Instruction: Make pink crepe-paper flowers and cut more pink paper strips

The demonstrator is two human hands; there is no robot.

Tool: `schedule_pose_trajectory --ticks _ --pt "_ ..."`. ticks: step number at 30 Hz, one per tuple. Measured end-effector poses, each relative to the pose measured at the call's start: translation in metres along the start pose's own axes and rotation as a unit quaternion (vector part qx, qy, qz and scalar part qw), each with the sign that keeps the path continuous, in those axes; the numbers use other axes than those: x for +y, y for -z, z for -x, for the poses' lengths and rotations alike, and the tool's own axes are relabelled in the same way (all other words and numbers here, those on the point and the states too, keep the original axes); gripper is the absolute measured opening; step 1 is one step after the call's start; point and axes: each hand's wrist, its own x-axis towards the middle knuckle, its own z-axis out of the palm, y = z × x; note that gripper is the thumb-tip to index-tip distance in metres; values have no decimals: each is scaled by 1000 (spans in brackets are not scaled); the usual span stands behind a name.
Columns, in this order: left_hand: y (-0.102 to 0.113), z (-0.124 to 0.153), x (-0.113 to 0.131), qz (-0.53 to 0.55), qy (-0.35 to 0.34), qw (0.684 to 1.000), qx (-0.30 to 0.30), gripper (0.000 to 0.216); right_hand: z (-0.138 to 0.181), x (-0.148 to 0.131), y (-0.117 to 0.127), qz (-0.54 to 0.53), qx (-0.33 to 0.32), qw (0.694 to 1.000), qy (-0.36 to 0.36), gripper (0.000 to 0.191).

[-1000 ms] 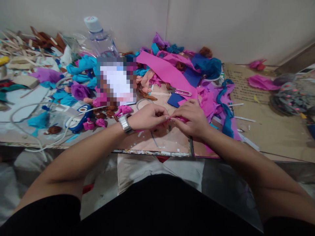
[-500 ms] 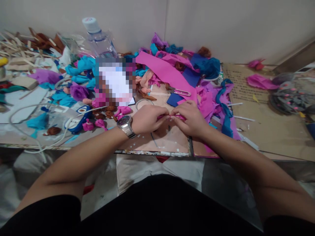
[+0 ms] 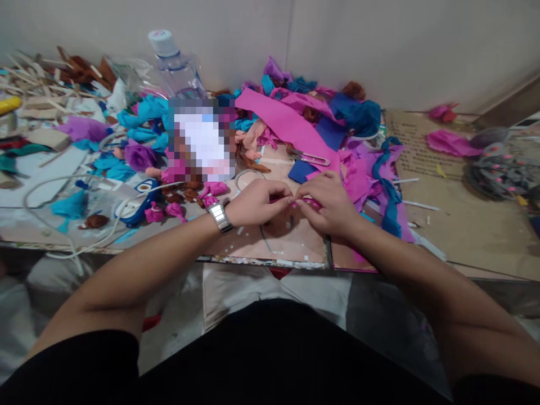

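Head view, single camera, looking down over the person's lap.

- Left hand and right hand meet fingertip to fingertip just above the near edge of the desk.
- Both sets of fingers are closed in a pinch on a small pink crepe paper piece. It is mostly hidden. Only slivers of pink show between the thumbs and forefingers.
- The piece sits at the centre of the work area, held slightly off the desk surface between the two hands. How it is folded cannot be made out.
- A metal wristwatch is on the left wrist.

Surroundings, same view:
- Scissors lie just beyond the right hand, beside a broad pink paper strip.
- A heap of blue, teal and purple crepe scraps lies at the back by the wall.
- Small pink rolled buds and brown buds lie to the left of the left hand.
- A purple paper rose lies further left.
- A blue and white tool with a white cable is near the buds.
- A clear water bottle stands at the back left.
- Wooden sticks are piled in the far left corner.
- A cardboard sheet lies to the right.
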Motion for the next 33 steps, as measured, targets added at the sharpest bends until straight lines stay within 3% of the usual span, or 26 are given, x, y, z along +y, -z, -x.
schedule_pose_trajectory --ticks 6,10,16,25,29,33 --pt "-3 -4 -1 230 104 966 -53 31 1 1 2 31 -10 999 38 7" --pt "-2 -5 -4 260 121 957 -46 26 2 4 3 31 9 998 53 5" --pt "-3 -5 -7 191 72 978 -33 26 3 5 3 40 18 997 57 4" --pt "-4 -4 -9 150 70 985 -44 31 1 2 6 62 17 997 51 8" --pt "-3 -1 -7 -2 6 1000 2 25 2 3 4 69 -12 997 24 12" --pt "-4 2 -4 -151 -38 987 37 23 3 4 1 58 -21 998 -3 11"
